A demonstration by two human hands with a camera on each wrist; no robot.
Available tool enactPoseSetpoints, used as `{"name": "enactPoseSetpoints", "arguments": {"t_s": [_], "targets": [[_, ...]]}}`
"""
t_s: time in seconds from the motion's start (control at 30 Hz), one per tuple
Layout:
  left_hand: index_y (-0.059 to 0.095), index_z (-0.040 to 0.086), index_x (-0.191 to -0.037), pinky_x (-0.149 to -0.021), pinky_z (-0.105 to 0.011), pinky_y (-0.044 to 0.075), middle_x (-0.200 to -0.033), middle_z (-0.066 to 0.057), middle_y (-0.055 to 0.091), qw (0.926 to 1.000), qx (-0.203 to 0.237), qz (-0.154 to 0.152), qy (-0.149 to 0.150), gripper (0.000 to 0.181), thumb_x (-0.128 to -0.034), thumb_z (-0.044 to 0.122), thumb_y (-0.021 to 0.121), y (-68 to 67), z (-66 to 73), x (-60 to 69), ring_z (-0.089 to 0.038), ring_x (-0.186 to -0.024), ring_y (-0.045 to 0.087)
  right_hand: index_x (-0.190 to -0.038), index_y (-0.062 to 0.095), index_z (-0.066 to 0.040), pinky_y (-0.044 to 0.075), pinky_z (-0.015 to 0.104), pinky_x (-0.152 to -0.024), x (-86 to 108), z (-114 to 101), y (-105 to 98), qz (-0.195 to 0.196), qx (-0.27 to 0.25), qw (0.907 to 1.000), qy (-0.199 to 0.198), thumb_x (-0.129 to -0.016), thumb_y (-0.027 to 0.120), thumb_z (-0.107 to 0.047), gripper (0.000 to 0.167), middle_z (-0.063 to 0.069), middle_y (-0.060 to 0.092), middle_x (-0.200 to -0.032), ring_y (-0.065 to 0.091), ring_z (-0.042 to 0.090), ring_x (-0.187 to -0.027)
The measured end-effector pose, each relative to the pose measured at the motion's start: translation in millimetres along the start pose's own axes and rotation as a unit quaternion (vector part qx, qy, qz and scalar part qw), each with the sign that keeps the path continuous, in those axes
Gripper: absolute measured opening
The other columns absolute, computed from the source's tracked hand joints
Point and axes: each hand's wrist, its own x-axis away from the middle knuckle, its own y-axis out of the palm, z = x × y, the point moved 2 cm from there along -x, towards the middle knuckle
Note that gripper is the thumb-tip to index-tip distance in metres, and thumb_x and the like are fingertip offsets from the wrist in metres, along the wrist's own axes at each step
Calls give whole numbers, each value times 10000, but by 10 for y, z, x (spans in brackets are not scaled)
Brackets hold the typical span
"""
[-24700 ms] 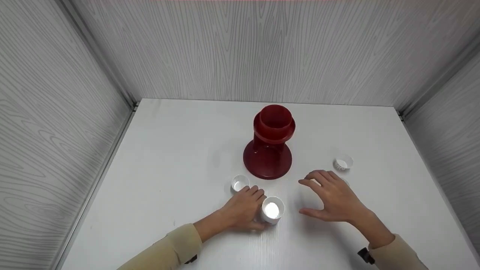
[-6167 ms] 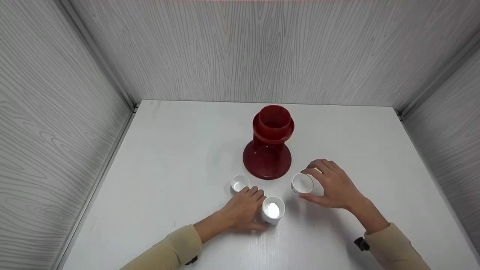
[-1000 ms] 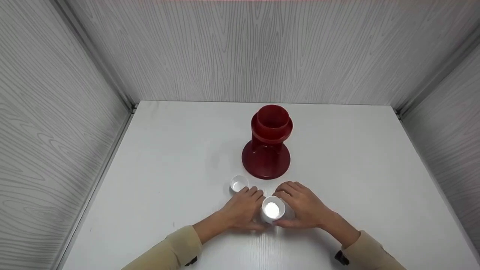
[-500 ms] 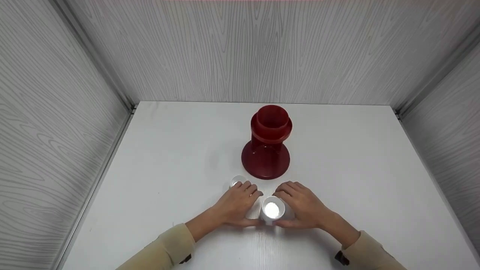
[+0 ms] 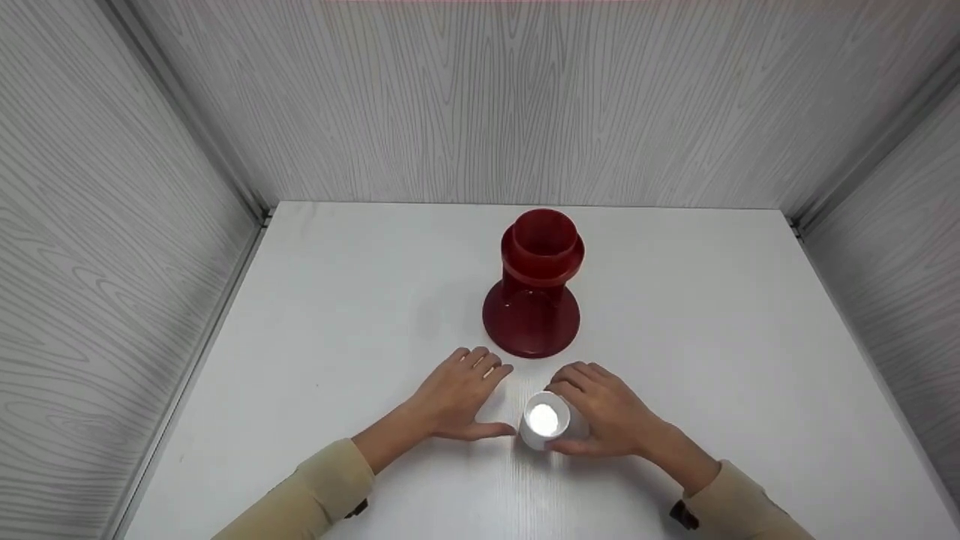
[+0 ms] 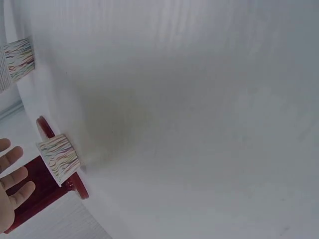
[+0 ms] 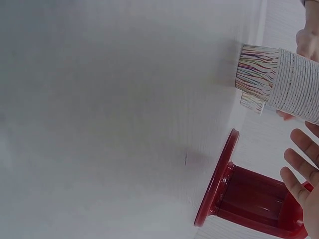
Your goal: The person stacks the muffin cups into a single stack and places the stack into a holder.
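Observation:
A tall stack of small white paper cups [image 7: 286, 82] stands upright on the table, the lowest cup printed with wavy coloured lines. My right hand [image 5: 609, 414] holds the stack from its right side, thumb in front and fingers behind. Left of it, my left hand [image 5: 456, 397] is spread, thumb apart from the fingers, touching nothing that I can make out. A single paper cup [image 6: 59, 158] with the same print sits near the left fingers; in the head view that hand hides it.
Behind the hands stands a dark red plastic holder [image 5: 532, 322], with a round base, an upright column and an open ring top. Wood-grain panels [image 5: 480, 105] wall the white table [image 5: 360, 300] at the back and both sides.
My left hand has let go of the stack and moved left and forward over the single cup. My right hand stays at the stack. The loose cups seen earlier on the right are gone from there.

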Motion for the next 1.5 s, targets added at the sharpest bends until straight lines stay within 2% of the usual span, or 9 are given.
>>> {"name": "enactPoseSetpoints", "arguments": {"t_s": [0.1,0.2,0.33,0.57,0.77,1.23,1.5], "targets": [[597,152,-1431,-1027,-386,528,-1293,-27,683,9997,-200,140,-93,905,-894,868,461,-21,-55,9,-220,-1242,609,-1199,673,-194,576,336,-907,1,-1,-3,-45,13,10000,30,-792,805,-670,639,-48,684,-1146,644,127,-1094],[605,142,-1421,-1020,-392,528,-1281,-27,688,9982,-376,403,-239,886,-896,846,488,-27,-109,19,-225,-1236,615,-1200,671,-197,575,333,-908,1,-4,-8,-84,7,9999,63,-793,809,-662,634,-52,685,-1148,645,125,-1095],[614,129,-1408,-1015,-398,526,-1271,-32,691,9959,-436,646,-453,859,-895,813,534,-7,-181,39,-236,-1232,621,-1199,667,-198,575,341,-913,1,-2,-9,-131,-25,9999,106,-795,810,-663,632,-54,685,-1149,645,125,-1098],[620,128,-1397,-1025,-419,519,-1277,-52,678,9951,-402,408,-801,839,-907,804,536,79,-304,74,-251,-1236,610,-1199,664,-195,571,340,-916,2,-3,-4,-173,3,9998,119,-799,801,-669,635,-52,681,-1155,639,128,-1101],[615,116,-1384,-1029,-419,509,-1268,-56,670,9939,-368,354,-981,839,-906,802,540,173,-375,97,-248,-1217,603,-1200,663,-197,566,338,-918,4,-5,2,-146,-2,9999,91,-803,797,-667,630,-54,676,-1156,633,128,-1102],[598,79,-1394,-1069,-440,514,-1323,-94,667,9917,-2,-7,-1285,860,-912,789,545,371,-414,116,-289,-1313,591,-1199,668,-196,564,332,-926,13,3,18,-91,11,9999,64,-795,802,-670,637,-58,681,-1153,635,126,-1100],[616,72,-1343,-1023,-445,527,-1294,-111,680,9920,79,67,-1261,835,-899,778,576,393,-414,96,-301,-1279,609,-1209,674,-202,566,329,-928,14,8,9,-75,-12,10000,54,-798,806,-660,630,-62,683,-1150,637,119,-1098]]}}
